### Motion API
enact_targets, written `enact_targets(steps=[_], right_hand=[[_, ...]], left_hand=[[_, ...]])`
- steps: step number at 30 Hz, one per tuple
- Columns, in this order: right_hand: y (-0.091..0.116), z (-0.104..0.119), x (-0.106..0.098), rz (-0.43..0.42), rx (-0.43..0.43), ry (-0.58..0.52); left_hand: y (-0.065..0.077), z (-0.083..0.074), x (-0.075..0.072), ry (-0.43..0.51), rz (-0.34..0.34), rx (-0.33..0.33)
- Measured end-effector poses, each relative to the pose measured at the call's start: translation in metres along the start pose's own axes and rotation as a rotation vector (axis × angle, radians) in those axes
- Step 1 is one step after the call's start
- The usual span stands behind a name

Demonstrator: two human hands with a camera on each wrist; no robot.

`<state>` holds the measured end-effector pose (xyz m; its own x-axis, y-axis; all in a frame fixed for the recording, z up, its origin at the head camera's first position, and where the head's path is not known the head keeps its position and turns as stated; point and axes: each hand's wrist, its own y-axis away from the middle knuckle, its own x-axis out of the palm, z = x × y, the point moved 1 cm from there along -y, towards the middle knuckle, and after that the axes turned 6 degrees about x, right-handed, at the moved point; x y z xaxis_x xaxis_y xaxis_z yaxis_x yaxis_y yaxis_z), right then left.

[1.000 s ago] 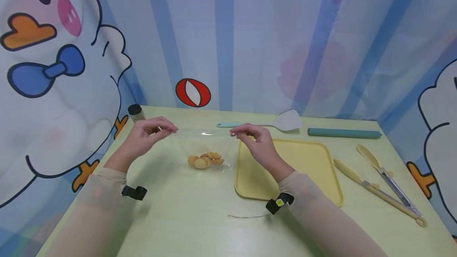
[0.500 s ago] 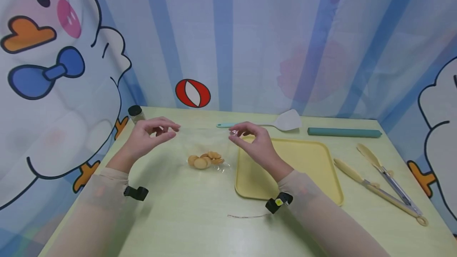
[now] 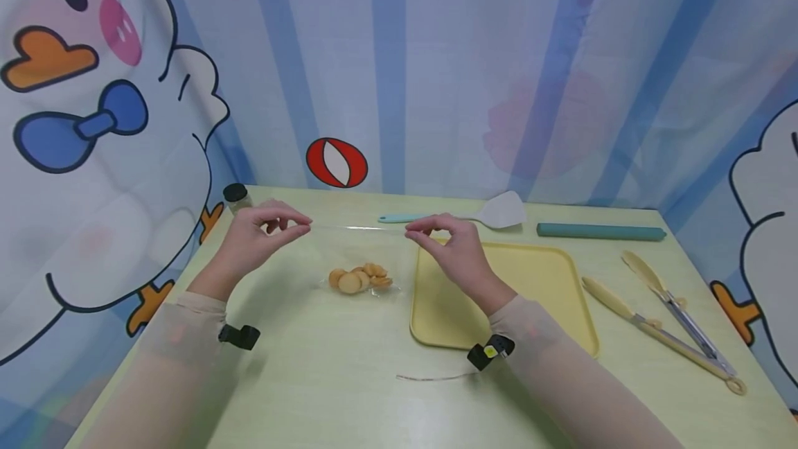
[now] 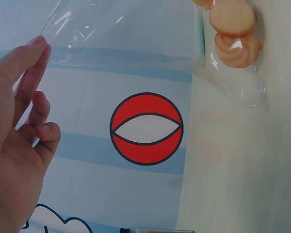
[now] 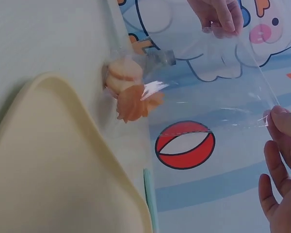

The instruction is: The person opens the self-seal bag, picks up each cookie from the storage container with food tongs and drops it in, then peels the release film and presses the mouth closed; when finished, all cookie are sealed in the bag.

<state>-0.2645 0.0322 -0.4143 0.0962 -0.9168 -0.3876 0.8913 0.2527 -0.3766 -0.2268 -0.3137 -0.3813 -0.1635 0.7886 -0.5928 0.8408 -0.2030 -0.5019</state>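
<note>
A clear plastic bag point(image 5: 208, 82) hangs stretched between both hands, with several round biscuits point(image 3: 355, 278) lying at its bottom, close to the table. Thumb and forefinger of my left hand point(image 3: 262, 234) pinch one top corner of it. My right hand point(image 3: 458, 255) pinches the opposite top corner, above the far left part of the yellow tray. The bag's top edge runs straight and taut from hand to hand. In the left wrist view some swirled biscuits point(image 4: 237, 48) show through the film, and the other fingers of the left hand point(image 4: 22, 111) curl loosely below the pinch.
A yellow tray point(image 3: 524, 296) lies right of the bag. Behind it are a spatula point(image 3: 501, 211) and a green rolling pin point(image 3: 601, 232). Tongs point(image 3: 661, 338) lie on the right. A black-capped jar point(image 3: 237, 195) stands at back left. A twist tie point(image 3: 430, 378) lies in front.
Half a second ago the fingers of both hands were looser at the bag's corners. Now both pinch, and the top edge is pulled tight. The biscuits have barely shifted.
</note>
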Motion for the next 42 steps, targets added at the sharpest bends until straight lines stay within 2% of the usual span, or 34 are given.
enact_targets(steps=[6, 10, 13, 18, 22, 26, 29, 31, 37, 42], right_hand=[[-0.001, 0.007, -0.006, -0.077, -0.136, 0.061], [-0.001, 0.009, -0.007, -0.076, -0.155, 0.049], [-0.002, 0.006, -0.003, -0.012, -0.11, 0.031], [-0.007, 0.004, 0.013, 0.157, -0.026, 0.049], [-0.012, 0.004, 0.027, 0.223, -0.034, 0.074], [-0.015, 0.006, 0.035, 0.19, -0.054, 0.093], [-0.015, 0.008, 0.035, 0.171, -0.067, 0.109], [-0.016, 0.01, 0.035, 0.175, -0.076, 0.113], [-0.015, 0.01, 0.03, 0.159, -0.093, 0.117], [-0.009, 0.005, 0.017, 0.079, -0.049, 0.107]], left_hand=[[-0.002, -0.003, 0.0, -0.02, -0.038, 0.087], [0.001, -0.006, 0.004, -0.018, -0.047, 0.101], [0.003, -0.006, 0.006, -0.006, -0.037, 0.077], [0.004, -0.006, 0.007, 0.035, -0.028, 0.049], [0.003, -0.006, 0.009, 0.074, -0.016, 0.059], [0.0, -0.004, 0.015, 0.08, 0.067, 0.02], [-0.005, -0.003, 0.022, 0.054, 0.141, -0.004], [-0.01, -0.003, 0.026, 0.026, 0.161, 0.0], [-0.012, -0.002, 0.032, -0.066, 0.119, 0.016], [-0.006, -0.001, 0.029, -0.04, 0.055, -0.001]])
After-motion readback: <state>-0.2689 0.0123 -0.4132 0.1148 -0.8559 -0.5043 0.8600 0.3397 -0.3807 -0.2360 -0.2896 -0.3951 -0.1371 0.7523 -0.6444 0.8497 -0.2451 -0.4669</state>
